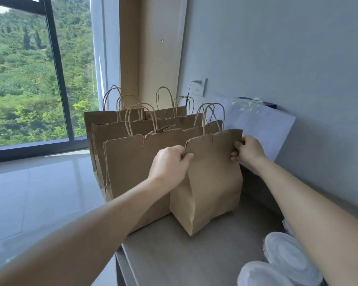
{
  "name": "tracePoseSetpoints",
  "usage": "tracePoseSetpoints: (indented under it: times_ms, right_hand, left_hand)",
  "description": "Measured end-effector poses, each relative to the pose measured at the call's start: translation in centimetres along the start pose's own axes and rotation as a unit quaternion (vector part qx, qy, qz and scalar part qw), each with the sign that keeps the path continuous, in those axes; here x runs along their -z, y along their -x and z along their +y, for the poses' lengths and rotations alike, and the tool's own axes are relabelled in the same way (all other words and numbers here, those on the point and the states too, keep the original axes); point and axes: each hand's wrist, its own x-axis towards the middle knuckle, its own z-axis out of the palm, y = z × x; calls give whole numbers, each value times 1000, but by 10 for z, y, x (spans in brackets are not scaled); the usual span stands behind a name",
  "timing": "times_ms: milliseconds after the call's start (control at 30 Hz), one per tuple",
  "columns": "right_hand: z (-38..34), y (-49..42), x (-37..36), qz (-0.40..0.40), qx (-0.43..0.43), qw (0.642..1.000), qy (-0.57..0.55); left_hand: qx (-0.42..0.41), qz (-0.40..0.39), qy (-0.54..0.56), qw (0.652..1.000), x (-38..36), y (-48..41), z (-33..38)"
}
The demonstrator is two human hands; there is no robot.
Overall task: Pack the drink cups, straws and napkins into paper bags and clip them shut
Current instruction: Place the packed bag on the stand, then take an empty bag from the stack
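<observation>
Your plain brown paper bag looks matt and lightly creased, its handles twisted paper cord. Your grey counter is smooth and matt; the pale floor tiles are glossy.

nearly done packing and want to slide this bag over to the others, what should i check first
1. Pinch of the left hand on the front bag edge: ok.
2. Pinch of the right hand on its other edge: ok.
3. A clip on its top edge: ok.
4. Bag standing upright on the table: ok.
5. Contents packed inside: cannot tell.
</observation>
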Motion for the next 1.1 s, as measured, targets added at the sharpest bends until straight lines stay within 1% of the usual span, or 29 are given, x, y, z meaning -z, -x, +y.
tracePoseSetpoints:
  times_ms: [100, 333, 400, 600, 700, 767, 833, 900, 933, 1000, 1033, 1100]
  right_hand:
    - [12, -18, -7, 28, 3, 999, 20]
    - [24, -38, -5, 105, 21, 994, 36]
    - [25, -39, -5, 115, 17, 993, 26]
    - [32, -25, 0, 108, 0, 994, 0]
    - [28, -2, 10, 78, -2, 997, 8]
    - [25, 18, 20, 56, 3, 998, 29]
    - [23, 40, 32, 29, 16, 997, 68]
    - [23, 63, 48, 2, 34, 994, 100]
    - [23, 75, 57, -11, 45, 992, 114]
    - [26, 100, 75, -28, 68, 987, 143]
    - [28, 112, 84, -32, 79, 984, 155]
    - [35, 135, 100, -30, 95, 978, 184]
  left_hand:
    - [-1, -24, -6, 1000, -15, -9, -7]
    - [-18, -45, 4, 999, -35, -24, -2]
    - [-20, -45, 1, 999, -39, -25, -3]
    - [-5, -48, -22, 999, -43, -18, -9]
    - [-13, -46, -29, 998, -42, -14, 1]
    - [-34, -38, -73, 996, -41, -9, 11]
    - [-96, -33, -181, 978, -44, -2, 18]
    - [-164, 0, -290, 943, -46, 9, 32]
    - [-187, 1, -328, 926, -48, 16, 41]
    - [-223, -19, -379, 898, -53, 30, 59]
    - [-235, -32, -387, 891, -55, 38, 67]
    - [-233, -79, -370, 896, -60, 55, 87]
